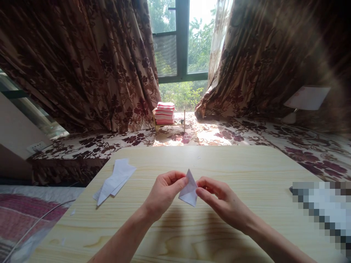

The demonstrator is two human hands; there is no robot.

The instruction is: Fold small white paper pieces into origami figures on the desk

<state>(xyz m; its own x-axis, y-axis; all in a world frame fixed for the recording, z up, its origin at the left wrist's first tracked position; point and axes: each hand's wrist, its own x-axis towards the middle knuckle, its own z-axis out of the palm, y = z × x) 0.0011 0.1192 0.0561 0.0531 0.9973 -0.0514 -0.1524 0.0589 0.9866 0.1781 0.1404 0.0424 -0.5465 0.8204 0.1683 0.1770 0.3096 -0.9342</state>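
A small folded piece of white paper [188,193], roughly triangular with its point upward, is held just above the wooden table between my two hands. My left hand [167,190] pinches its left edge near the top, thumb in front. On the opposite edge, my right hand [216,193] has thumb and fingers closed at the paper's right side. Creases run across the paper's face. Shadows of both hands fall on the tabletop below.
Cut white paper scraps [116,179] lie on the table [246,164] at the left. A pixelated object [326,208] sits at the right edge. Beyond the table, a window ledge carries stacked red-and-white cloths [164,113] and a lamp [307,98]. Patterned curtains [109,65] flank the window.
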